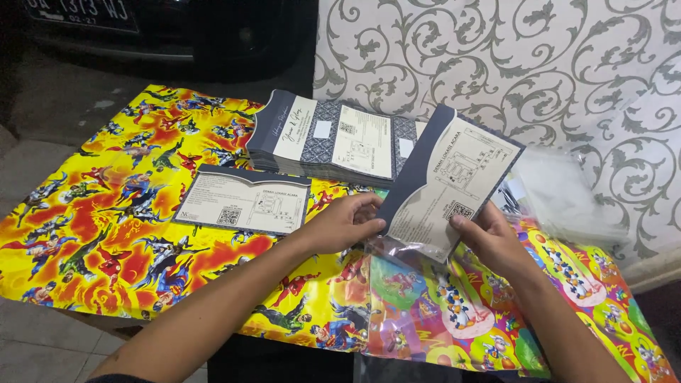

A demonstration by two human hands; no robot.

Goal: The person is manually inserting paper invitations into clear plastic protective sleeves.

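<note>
Left hand [345, 221]: fingers pinched on lower left edge of a folded card [447, 186], grey-bordered, cream face with a printed map and a square code. Right hand [491, 237]: thumb pressed on the card's lower right face, fingers behind, grasping it. Card held tilted just above centre, long axis running toward 1 o'clock, lower end entering a clear plastic sleeve [397, 248] at 6 o'clock of the card, between both hands. Single matching card [243, 201] lying flat at 9 o'clock of the left hand, apart from it. Stack of same cards [323, 142] at 11 o'clock of the held card, fanned in rows. Pile of clear sleeves [560, 195] at 3 o'clock, just beside the held card. Beneath all: comic-hero wrapping sheet [106, 213], yellow and red, on the left; cartoon-duck sheet [567, 284] on the right. Scroll-patterned wall [532, 64] at 12 to 2 o'clock. Dark vehicle bumper [177, 32] at 10 o'clock, far edge.
</note>
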